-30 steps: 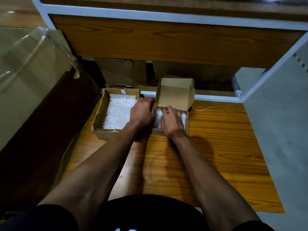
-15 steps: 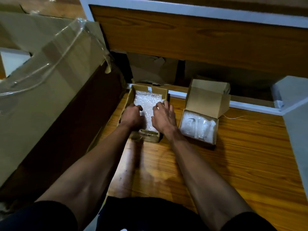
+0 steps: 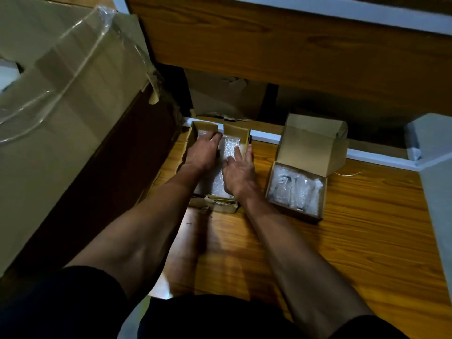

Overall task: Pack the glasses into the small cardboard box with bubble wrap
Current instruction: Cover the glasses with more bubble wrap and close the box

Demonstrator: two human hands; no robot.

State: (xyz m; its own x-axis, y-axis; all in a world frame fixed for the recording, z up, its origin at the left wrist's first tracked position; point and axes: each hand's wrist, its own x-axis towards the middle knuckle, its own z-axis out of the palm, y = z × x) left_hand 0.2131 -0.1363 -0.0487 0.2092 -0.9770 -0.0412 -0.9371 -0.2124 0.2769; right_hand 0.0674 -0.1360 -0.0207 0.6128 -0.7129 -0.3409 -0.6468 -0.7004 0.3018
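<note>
Both hands flat, fingers straight, on bubble wrap point(image 3: 231, 146) in open tray box point(image 3: 195, 129): left hand point(image 3: 203, 152), right hand point(image 3: 238, 171); neither grips. Small box point(image 3: 309, 146) beside holds wrapped glasses point(image 3: 285, 185); label unreadable.

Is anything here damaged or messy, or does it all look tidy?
One thing stands out: the near edge of the open box that both hands reach into looks torn and crumpled, with ragged cardboard sticking out. The small box to its right, holding the wrapped glasses, looks neat, with its lid standing up.
</note>
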